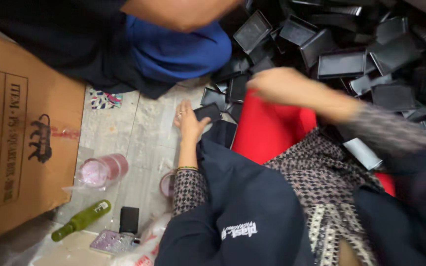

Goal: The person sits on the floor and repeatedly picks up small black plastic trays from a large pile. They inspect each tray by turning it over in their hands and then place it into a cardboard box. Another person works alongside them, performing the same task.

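I see my left hand (pixel 189 120) at the centre of the frame, resting palm down on the floor (pixel 139 128), its fingers (pixel 179 112) lying together on one small black box (pixel 208 112) at the near edge of the pile. My right hand (pixel 284 84) is right of centre and too blurred for me to tell whether its fingers are apart or closed; it hangs over the heap with nothing that I can make out in it. The heap of black boxes (pixel 341 64) fills the upper right of the frame, too many and too overlapped to count, some open side up and some tilted. I count one red cloth (pixel 267 125) just below the right hand, between the heap and my lap. In the upper left another person's arm (pixel 178 12) crosses above a blue cushion-like bundle (pixel 178 51). One large cardboard carton (pixel 20 133) takes the left edge. On the floor in the lower left I count two pink-lidded round jars (pixel 103 170), one half hidden behind my sleeve, one green bottle (pixel 81 220) lying on its side, one small black upright box (pixel 129 219), and one glittery phone case (pixel 112 241). My dark garment (pixel 242 207) and patterned sleeve (pixel 188 189) cover the lower middle and hide the floor there.
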